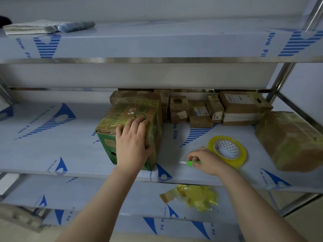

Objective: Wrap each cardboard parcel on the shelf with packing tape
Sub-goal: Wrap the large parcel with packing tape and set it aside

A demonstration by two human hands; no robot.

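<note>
Colours before me
I see a yellow tape roll [227, 145], green cutter [191, 163], green-brown parcel [129, 110], blue-striped white shelf [52, 137].

Shelf [52, 145] lies free left of the green box [129, 117]; small parcels [201, 110] and tape roll [227, 151] crowd the right.

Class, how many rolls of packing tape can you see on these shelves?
1. The tape roll lies on the middle shelf, behind the right hand, which pinches a small green tool. More could be hidden behind the stacked parcels.

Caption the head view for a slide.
Left hand rests on taped parcel; right hand pinches green cutter beside tape roll.
</note>
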